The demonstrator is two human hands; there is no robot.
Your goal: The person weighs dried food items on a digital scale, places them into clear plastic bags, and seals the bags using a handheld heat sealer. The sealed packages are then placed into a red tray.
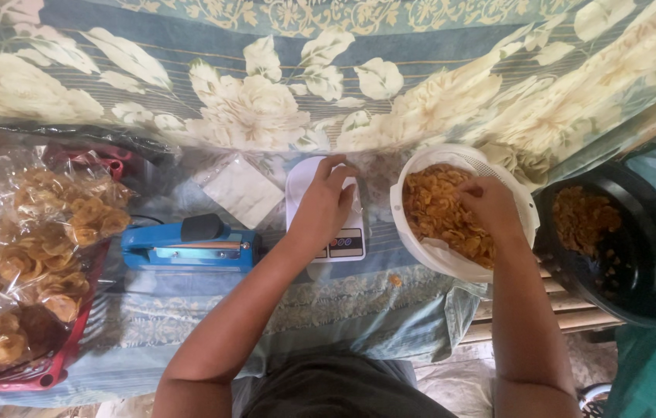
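Note:
My left hand (326, 203) lies on a white digital scale (343, 246) at the middle of the cloth-covered surface. Its fingers curl around what looks like a thin clear plastic bag (362, 203) standing on the scale's platform. My right hand (489, 206) is down inside a white perforated bowl (421, 251) full of golden fried chips (436, 209). Its fingers are closed on some of those chips. The bowl stands just right of the scale.
A black wok (653, 263) holding more chips sits at the far right on a slatted stand. Left of the scale lie a blue heat sealer (181, 246) and a stack of empty clear bags (243, 190). A red tray (49, 371) of bagged chips fills the left side.

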